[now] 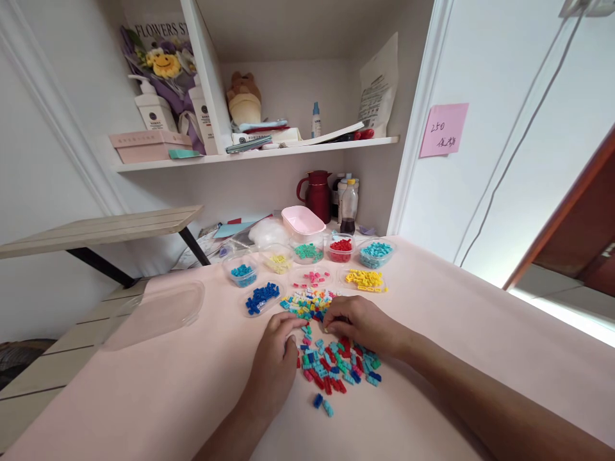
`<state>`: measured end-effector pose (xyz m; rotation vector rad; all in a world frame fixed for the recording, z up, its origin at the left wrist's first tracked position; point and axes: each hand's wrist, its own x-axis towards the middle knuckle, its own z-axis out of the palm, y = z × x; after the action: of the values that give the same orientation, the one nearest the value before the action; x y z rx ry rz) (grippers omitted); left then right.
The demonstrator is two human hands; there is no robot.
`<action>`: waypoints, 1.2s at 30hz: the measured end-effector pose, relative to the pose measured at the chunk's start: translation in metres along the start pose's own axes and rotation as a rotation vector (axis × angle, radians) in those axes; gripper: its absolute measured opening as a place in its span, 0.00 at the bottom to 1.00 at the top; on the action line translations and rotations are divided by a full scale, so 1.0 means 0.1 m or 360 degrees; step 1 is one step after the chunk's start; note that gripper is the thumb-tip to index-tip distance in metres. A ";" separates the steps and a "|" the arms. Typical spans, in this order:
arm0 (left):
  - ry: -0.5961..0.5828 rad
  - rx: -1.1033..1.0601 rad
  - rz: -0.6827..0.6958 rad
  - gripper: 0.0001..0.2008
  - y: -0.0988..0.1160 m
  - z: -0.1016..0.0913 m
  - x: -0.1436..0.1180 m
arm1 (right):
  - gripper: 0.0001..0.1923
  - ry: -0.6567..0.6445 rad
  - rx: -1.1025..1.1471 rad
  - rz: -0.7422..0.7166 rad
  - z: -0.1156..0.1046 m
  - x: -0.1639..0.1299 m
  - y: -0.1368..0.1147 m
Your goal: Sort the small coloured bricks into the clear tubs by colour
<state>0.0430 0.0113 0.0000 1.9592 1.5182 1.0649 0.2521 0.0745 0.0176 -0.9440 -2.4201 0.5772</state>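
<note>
While both our hands rest on the pale pink surface point(456, 333), they meet over a loose pile of small mixed-colour bricks point(336, 368). Our left hand point(275, 362) lies curled at the pile's left edge, fingers bent inward and touching the nearest pieces; we cannot tell whether it has hold of any. Our right hand point(361, 323) lies palm down over the pile's far side, fingers curved and pressed together onto the bricks, and what, if anything, is pinched beneath them is hidden. Two stray bricks point(323, 404) lie just nearer to us than the pile. Just beyond the hands sits a second heap of unsorted bricks point(307, 301). Farther out stand shallow clear trays of sorted colours: dark blue point(262, 298) beyond the left hand, pink point(317, 277) straight ahead, yellow point(365, 280) beyond the right hand. Behind those come tubs of light blue point(244, 273), pale yellow point(278, 261), green point(308, 252), red point(341, 247) and turquoise point(376, 251). A clear lid point(158, 310) lies well to the left.
</note>
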 end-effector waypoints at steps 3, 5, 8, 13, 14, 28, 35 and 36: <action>-0.0140 0.0147 0.0170 0.21 0.00 0.03 -0.02 | 0.07 -0.0015 -0.0010 -0.0003 0.00 0.00 0.00; -0.0201 0.0159 0.0224 0.21 0.02 0.04 -0.03 | 0.07 -0.0010 -0.0005 0.0008 0.00 0.00 0.01; -0.0147 0.0120 0.0144 0.21 0.03 0.03 -0.02 | 0.06 0.0010 0.0003 0.0034 0.00 0.00 0.01; -0.0099 0.0270 0.0064 0.21 0.01 0.03 -0.02 | 0.06 0.0038 0.0027 0.0086 -0.01 0.00 0.01; -0.0132 0.0297 0.0101 0.21 0.01 0.03 -0.03 | 0.06 0.0044 0.0047 0.0095 0.00 0.00 0.01; -0.0121 0.0339 0.0273 0.23 0.02 0.05 -0.04 | 0.07 0.0107 0.0214 0.0248 -0.17 0.12 -0.01; -0.0049 0.0198 0.0222 0.20 -0.02 0.08 -0.05 | 0.09 0.0413 -0.0277 0.0220 -0.40 1.10 -0.23; -0.0027 0.0150 0.0209 0.20 -0.03 0.08 -0.05 | 0.10 0.0465 -0.0310 0.0240 -0.40 1.24 -0.24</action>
<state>0.0471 0.0085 -0.0088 2.1530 1.4726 1.0436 0.1819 0.1547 0.0961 -1.2086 -2.1822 0.2353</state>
